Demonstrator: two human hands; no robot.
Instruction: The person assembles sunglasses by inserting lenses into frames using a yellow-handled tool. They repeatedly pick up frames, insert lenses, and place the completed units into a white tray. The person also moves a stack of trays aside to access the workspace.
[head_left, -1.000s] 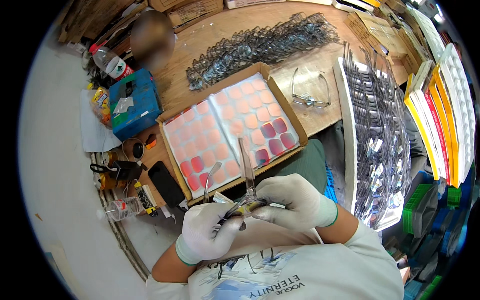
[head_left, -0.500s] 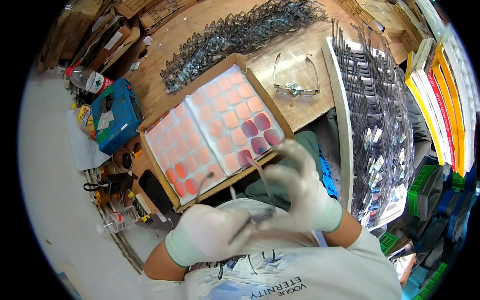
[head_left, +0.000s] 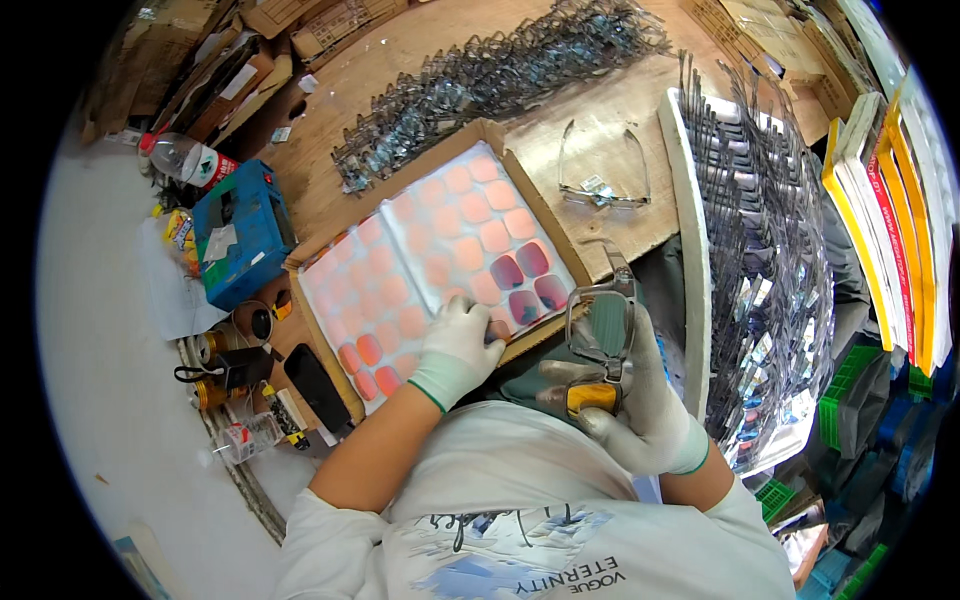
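My gloved left hand (head_left: 458,348) reaches into the near edge of an open cardboard box (head_left: 553,205). Its thumb and fingers close on a dark reddish lens (head_left: 498,330), partly covered by the glove. My right hand (head_left: 650,405), also gloved, grips a grey eyeglass frame (head_left: 613,290) just outside the box's near right corner. An orange-yellow lens (head_left: 592,397) shows in the frame's lower rim, beside my right thumb. Inside the box, rows of pinkish lenses (head_left: 460,250) lie under white translucent sheet. Several purple-red lenses (head_left: 523,305) lie uncovered near my left hand.
One pair of glasses (head_left: 604,195) stands on the table beyond the box. Many frames (head_left: 480,85) are heaped at the back. A white tray (head_left: 690,250) full of frames stands at right. Left of the box are a blue case (head_left: 240,235) and a black phone (head_left: 315,385).
My left hand has left the eyeglass frame and moved up to the lenses in the box. The right hand has shifted slightly right, now holding the frame alone.
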